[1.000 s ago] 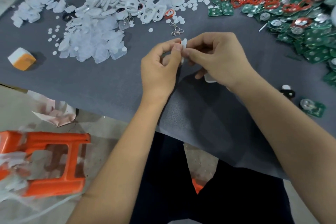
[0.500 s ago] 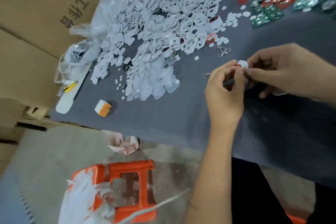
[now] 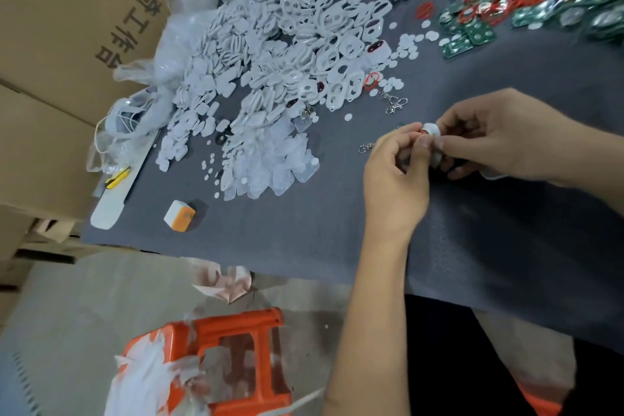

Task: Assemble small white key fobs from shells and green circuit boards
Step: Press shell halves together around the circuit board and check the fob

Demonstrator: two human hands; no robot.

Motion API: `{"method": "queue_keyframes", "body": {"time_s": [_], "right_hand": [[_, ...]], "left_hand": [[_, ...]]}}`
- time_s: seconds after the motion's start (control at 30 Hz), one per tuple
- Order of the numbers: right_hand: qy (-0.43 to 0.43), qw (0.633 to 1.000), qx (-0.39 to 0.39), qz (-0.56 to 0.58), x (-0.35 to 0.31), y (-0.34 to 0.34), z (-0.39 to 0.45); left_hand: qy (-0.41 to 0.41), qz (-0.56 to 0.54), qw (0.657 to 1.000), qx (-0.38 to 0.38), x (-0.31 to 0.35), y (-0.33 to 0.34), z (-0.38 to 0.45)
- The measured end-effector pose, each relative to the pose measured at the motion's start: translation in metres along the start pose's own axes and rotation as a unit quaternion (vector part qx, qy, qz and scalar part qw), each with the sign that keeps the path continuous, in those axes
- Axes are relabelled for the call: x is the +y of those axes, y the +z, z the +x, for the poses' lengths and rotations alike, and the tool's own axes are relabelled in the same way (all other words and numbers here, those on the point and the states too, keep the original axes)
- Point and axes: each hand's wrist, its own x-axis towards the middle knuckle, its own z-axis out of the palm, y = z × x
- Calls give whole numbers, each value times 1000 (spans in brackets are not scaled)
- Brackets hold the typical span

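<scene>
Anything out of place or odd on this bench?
Mostly loose sorted piles. One stray: an orange-and-white block sits alone near the mat's front edge, unlike any part. Both hands pinch the white fob normally.

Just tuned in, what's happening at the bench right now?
A person is putting together a white key fob, pinched between the left hand and the right hand above the grey mat. A bit of red shows at the part's edge. Piles of white shells and green circuit boards lie beyond, untouched.
</scene>
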Motion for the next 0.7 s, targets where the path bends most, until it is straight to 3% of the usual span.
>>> {"method": "queue_keyframes", "body": {"time_s": [0.37,0.7], "right_hand": [[34,999,4,25,-7,-3,-3],[45,998,-26,21,-7,-6,-3]], "left_hand": [[-18,23,999,-19,5,0,7],[-75,3,989,-129,14,-18,24]]}}
